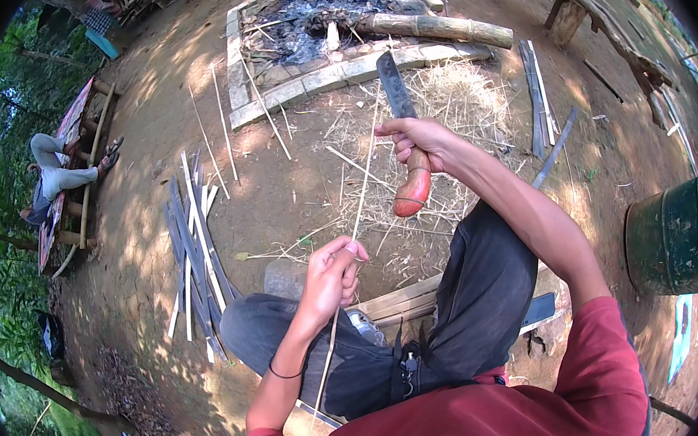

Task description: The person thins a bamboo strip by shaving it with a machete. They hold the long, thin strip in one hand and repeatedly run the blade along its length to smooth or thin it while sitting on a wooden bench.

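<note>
1. One long, thin, pale strip of what looks like split bamboo point(366, 166) is the piece I follow from my remote seat. It slants from beside the right hand's fingers, through the left fist, down past the lap toward the dark red shirt point(470, 425).

2. My view shows the left hand point(331, 280) clamped on that strip, thumb pressed over curled fingers.

3. The right hand point(421, 139) is wrapped around a knife with a dark metal blade and a rounded reddish-brown handle point(395, 87), blade pointing away from the body.

4. I judge the step in hand to be trimming or checking the strip. The next move seems to call for a steady left grip, with the edge set shallow against the strip and clear of the fingers.

5. Nearby I see straw-like pale shavings point(469, 110) on the ground, a loose bundle of dark and pale flat strips point(192, 250) to the left, and pale flat slats point(403, 301) between the legs.

6. Farther out lie a stone-edged ash pit point(299, 91), a thick bamboo pole point(440, 28) resting across its edge, and a dark green barrel point(674, 237).

7. I cannot tell whether the right fingers touch the strip or the blade meets it. The left fist hides a stretch, the right leg partly covers a dark flat object point(538, 309), and the barrel's far side fades into the black rim.
</note>
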The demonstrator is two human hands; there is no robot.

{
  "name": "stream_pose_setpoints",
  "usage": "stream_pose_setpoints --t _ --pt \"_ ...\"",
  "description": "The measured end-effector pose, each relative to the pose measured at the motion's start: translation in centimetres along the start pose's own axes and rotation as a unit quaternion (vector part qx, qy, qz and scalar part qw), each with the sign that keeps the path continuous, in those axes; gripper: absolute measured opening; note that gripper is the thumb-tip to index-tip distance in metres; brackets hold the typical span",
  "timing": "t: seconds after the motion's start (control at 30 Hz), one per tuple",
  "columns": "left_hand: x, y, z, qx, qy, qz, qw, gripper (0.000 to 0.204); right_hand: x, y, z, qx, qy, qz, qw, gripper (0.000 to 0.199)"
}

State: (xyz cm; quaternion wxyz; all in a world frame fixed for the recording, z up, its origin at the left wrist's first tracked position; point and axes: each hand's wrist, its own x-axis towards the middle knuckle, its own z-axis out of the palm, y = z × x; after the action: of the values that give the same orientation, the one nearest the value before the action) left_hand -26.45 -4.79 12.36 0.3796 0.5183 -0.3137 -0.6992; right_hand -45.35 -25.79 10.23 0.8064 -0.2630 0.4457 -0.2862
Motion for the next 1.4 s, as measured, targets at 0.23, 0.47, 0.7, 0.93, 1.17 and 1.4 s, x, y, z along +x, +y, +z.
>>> stream_pose_setpoints --t 0.23,0.47,0.7,0.93,1.17,1.4 --pt "-0.3 -0.2 -0.1 0.005 -0.004 -0.004 1.0 0.026 0.8 0.7 0.1 0.044 -0.001 0.024 0.999 0.013" --pt "2.2 2.9 0.3 -0.024 -0.002 0.031 0.999 0.027 -1.4 1.8 3.0 -0.001 0.006 -0.044 0.999 0.015" --pt "3.4 3.1 0.7 -0.043 0.042 0.098 0.993 0.027 -5.0 2.4 4.6 -0.167 -0.036 -0.118 0.978 0.027" --pt "3.7 3.7 -0.2 -0.056 0.091 0.144 0.984 0.026 -5.8 5.8 4.3 -0.626 0.005 -0.411 0.662 0.024" --pt "3.5 3.1 -0.3 -0.112 0.103 0.108 0.982 0.023 -5.9 7.0 4.4 -0.708 0.009 -0.421 0.567 0.023" --pt "2.4 2.3 -0.5 -0.067 0.151 0.142 0.976 0.02 -6.2 8.0 5.3 -0.734 0.016 -0.437 0.52 0.018"
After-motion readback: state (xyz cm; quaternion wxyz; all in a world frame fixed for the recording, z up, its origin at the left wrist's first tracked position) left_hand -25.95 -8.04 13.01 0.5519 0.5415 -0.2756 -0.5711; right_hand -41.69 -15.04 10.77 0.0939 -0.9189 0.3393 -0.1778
